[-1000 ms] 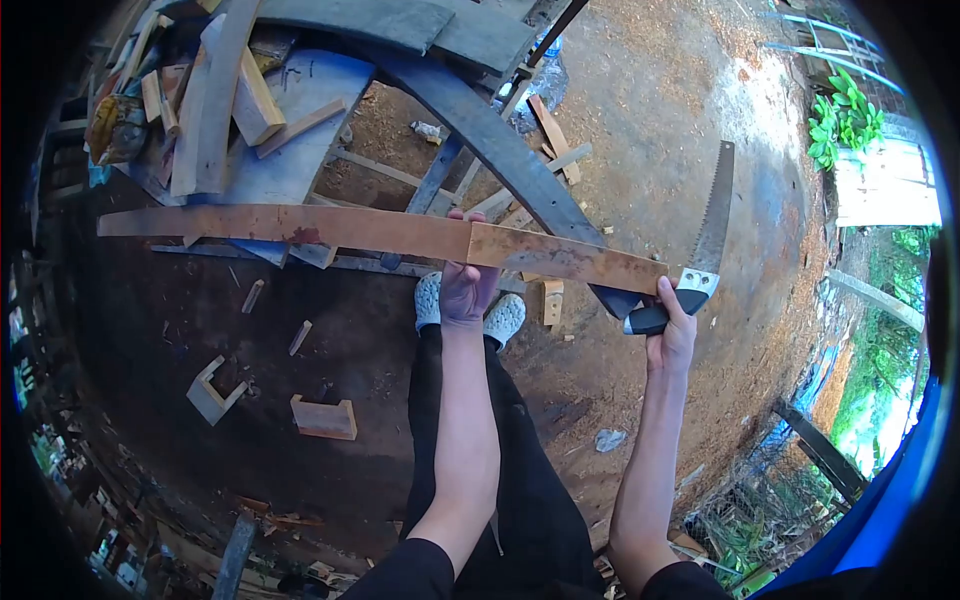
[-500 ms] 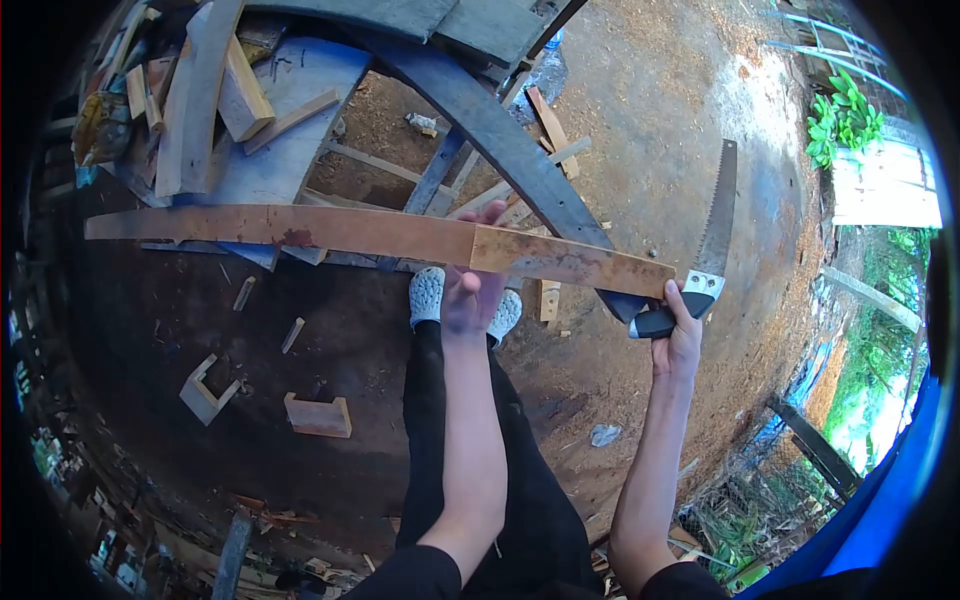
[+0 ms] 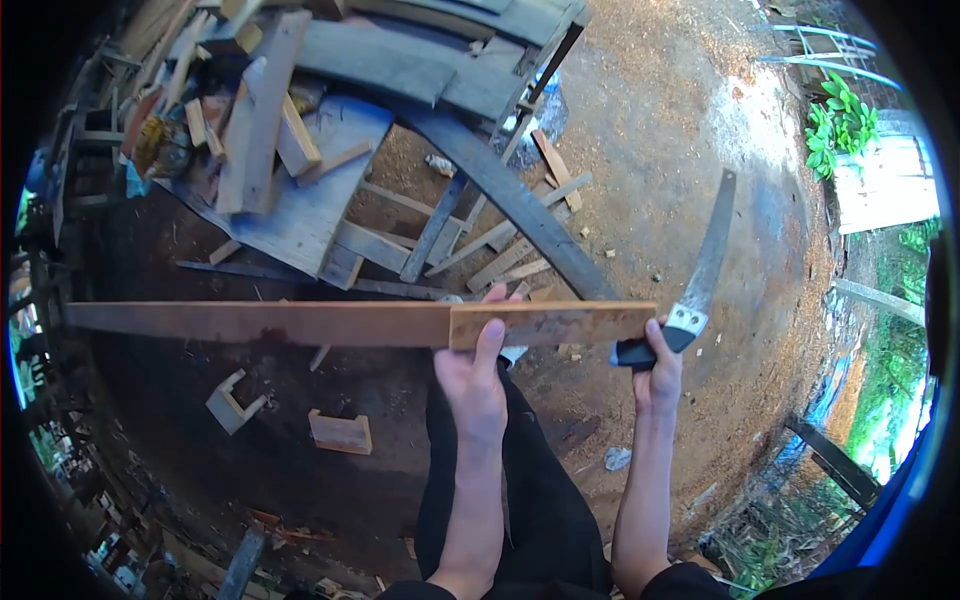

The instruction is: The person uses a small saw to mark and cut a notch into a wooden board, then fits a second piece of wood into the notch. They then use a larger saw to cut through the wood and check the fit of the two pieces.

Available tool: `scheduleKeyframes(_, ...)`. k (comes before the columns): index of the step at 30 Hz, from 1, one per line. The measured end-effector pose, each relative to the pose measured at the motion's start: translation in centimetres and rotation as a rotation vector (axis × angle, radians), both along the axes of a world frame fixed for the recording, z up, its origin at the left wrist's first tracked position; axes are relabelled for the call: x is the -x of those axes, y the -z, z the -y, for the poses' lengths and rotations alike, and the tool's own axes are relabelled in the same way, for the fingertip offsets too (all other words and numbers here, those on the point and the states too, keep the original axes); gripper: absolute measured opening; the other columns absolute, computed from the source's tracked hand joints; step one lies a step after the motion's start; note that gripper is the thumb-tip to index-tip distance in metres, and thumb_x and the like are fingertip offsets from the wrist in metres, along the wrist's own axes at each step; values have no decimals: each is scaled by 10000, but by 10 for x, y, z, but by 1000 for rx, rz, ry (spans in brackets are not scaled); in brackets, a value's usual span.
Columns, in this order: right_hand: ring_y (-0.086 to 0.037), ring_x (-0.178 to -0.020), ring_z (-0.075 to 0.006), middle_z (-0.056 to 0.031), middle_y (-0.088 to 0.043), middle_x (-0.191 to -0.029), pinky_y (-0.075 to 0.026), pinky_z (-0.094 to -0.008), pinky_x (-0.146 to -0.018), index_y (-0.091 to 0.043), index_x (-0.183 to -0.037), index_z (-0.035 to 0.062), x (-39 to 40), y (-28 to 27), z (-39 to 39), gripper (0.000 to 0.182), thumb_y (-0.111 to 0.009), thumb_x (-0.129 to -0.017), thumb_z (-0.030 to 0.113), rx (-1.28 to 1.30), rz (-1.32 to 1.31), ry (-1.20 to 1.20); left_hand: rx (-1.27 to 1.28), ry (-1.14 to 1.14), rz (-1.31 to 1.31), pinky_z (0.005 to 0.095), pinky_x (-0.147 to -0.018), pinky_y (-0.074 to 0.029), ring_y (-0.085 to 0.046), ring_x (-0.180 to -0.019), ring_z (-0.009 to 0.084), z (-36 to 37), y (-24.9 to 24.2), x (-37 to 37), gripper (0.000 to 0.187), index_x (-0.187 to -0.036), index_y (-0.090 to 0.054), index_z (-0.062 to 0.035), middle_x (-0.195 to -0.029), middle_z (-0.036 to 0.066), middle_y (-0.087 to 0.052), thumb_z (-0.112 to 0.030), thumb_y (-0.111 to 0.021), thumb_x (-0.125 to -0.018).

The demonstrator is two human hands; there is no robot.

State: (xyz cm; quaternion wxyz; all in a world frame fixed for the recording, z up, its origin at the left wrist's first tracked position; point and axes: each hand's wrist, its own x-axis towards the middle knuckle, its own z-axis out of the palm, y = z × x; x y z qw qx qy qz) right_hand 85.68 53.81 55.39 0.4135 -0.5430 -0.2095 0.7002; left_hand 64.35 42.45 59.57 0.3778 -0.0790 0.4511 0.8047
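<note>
A long brown board (image 3: 250,323) lies crosswise in front of me, with a shorter wooden piece (image 3: 570,326) laid against its right part. My left hand (image 3: 478,375) grips both where the short piece begins, thumb on the near face and fingers behind. At the right end of the short piece, my right hand (image 3: 658,370) holds the black handle of a handsaw (image 3: 710,250), its thumb touching the wood's end. The saw blade points up and away from me.
Wooden offcuts (image 3: 295,140) lie on a worn bench panel (image 3: 340,130) at upper left. A dark beam (image 3: 520,200) slants down from it. U-shaped wood pieces (image 3: 342,432) rest on the dirt floor; a green plant (image 3: 840,125) stands at upper right.
The boards have come lower in view and turned nearly level. My left hand has closed round them, its thumb now on the near face. The saw has shifted slightly down and left.
</note>
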Motion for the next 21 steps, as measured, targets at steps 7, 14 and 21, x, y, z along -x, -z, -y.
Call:
scheduleKeyframes(7,-686,-1023,-193,-34,-699,-1086,-563,-405,-969,-647,-1149,113,31,-47,83,172,-657,-988,55,309,-235,305,-47,-25,-181,434,-1070,-516,-676,-1150,286,-13,-106,11,380,-1340,-520,-22,-1284,208,-651,25,-633,-981)
scheduleKeyframes(14,-647,-1149,-270,-140,-667,-1225,-494,-482,-1111,-577,-1024,96,51,-10,151,98,-636,-996,24,428,-543,371,78,396,-270,332,-938,-560,-717,-990,189,-69,-99,26,281,-1209,-631,14,-1078,115,-734,13,-707,-938)
scheduleKeyframes(21,-653,-776,-150,-203,-693,-1175,-558,-319,-720,-516,-1035,108,37,4,146,152,-612,-1000,-4,92,25,439,230,1279,-399,290,-890,-547,-674,-964,108,-110,-60,95,392,-1280,-631,32,-1065,61,-732,-64,-746,-918)
